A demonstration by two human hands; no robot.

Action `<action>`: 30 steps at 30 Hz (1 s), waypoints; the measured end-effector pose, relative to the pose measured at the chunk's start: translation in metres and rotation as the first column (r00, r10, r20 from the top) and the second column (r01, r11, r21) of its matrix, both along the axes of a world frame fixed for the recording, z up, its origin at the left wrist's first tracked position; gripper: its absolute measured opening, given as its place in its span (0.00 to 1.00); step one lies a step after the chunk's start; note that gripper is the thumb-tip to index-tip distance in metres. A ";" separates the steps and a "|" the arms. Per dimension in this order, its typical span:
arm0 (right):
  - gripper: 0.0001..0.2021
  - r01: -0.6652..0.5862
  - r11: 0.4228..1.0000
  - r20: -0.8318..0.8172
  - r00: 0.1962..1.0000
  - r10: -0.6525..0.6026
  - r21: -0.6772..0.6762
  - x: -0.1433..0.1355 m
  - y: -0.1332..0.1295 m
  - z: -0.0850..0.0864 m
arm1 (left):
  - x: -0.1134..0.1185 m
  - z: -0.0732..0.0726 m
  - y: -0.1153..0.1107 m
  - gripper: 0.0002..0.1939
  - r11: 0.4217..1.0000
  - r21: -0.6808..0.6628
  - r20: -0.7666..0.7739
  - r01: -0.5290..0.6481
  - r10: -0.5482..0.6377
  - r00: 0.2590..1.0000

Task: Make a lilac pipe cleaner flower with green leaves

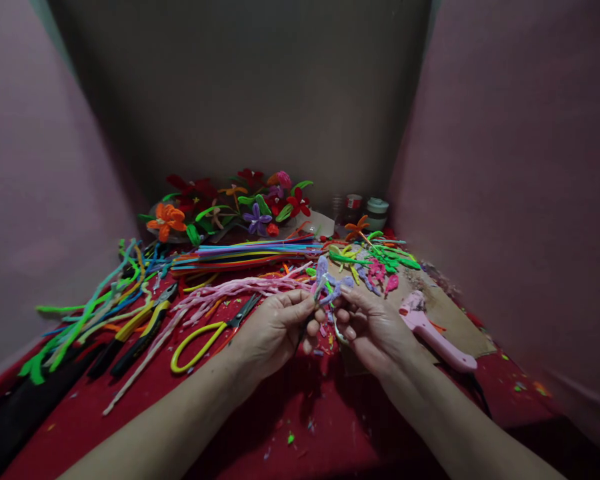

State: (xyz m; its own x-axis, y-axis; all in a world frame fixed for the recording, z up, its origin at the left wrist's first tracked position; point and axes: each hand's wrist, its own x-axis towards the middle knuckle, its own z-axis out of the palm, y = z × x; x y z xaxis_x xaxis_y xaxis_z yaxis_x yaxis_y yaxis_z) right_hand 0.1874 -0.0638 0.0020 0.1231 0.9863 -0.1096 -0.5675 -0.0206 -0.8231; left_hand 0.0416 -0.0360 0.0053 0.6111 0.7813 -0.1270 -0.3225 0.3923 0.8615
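Observation:
Between my hands, above the red cloth, is a small lavender pipe-cleaner flower (323,269) with a few looped petals. My left hand (285,323) pinches it near its centre, thumb against the curled fingers. On the other side my right hand (375,327) grips a petal between thumb and fingers. A thin pale strand hangs down between the hands; I cannot tell whether it belongs to the flower. Just left of my left hand lie yellow-handled scissors (196,347). A pink hot glue gun (443,340) rests to the right of my right hand.
Black-and-yellow pliers (150,327) lie at left among loose green and blue pipe cleaners (93,313). Behind my hands are a bundle of straight pipe cleaners (250,250) and pink ones (230,291). Finished flowers (257,219), a lidded jar (377,215) and cardboard (460,320) with petals also stand or lie around.

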 end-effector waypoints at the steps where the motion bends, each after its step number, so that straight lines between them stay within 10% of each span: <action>1: 0.08 -0.004 0.999 -0.059 0.998 0.001 -0.047 -0.001 -0.001 0.001 | 0.000 0.000 0.000 0.10 1.000 -0.001 -0.008 -0.010 0.010 1.000; 5: 0.06 -0.027 0.994 -0.138 0.990 0.013 -0.102 0.000 -0.007 0.003 | 0.000 0.000 0.001 0.10 1.000 0.006 -0.036 0.000 0.000 0.999; 8: 0.13 0.010 1.000 0.245 0.970 -0.006 -0.013 0.013 -0.015 0.002 | -0.001 0.001 0.002 0.11 1.000 0.019 -0.051 -0.005 0.006 0.999; 12: 0.15 0.186 0.977 0.628 0.749 -0.211 0.106 0.062 -0.032 -0.010 | -0.002 0.002 0.002 0.11 0.999 0.034 -0.035 -0.021 0.022 0.999; 16: 0.15 0.161 0.902 0.900 -0.252 -0.355 0.400 0.119 -0.047 -0.037 | -0.002 0.002 0.003 0.11 0.999 0.033 -0.001 -0.029 0.029 1.000; 21: 0.13 0.083 0.956 0.786 -0.591 -0.181 0.283 0.135 -0.049 -0.062 | -0.002 0.004 0.003 0.10 0.998 0.030 -0.008 -0.052 0.052 0.999; 26: 0.13 0.099 0.913 0.830 -0.465 -0.308 0.395 0.126 -0.048 -0.060 | -0.001 0.005 0.002 0.09 0.997 0.020 -0.006 -0.071 0.071 0.997; 30: 0.13 0.201 0.903 0.903 0.131 -0.410 0.381 0.123 -0.050 -0.046 | -0.003 0.005 0.007 0.09 0.995 0.043 0.011 -0.086 0.086 0.996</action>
State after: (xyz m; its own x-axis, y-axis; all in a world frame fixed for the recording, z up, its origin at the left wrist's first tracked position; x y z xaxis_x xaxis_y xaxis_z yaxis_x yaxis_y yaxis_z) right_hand 0.3103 -0.1138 -0.0443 0.3206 0.8254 0.4646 0.7209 0.1056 -0.6850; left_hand 0.0382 -0.0292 0.0106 0.5424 0.8356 -0.0870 -0.3612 0.3254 0.8739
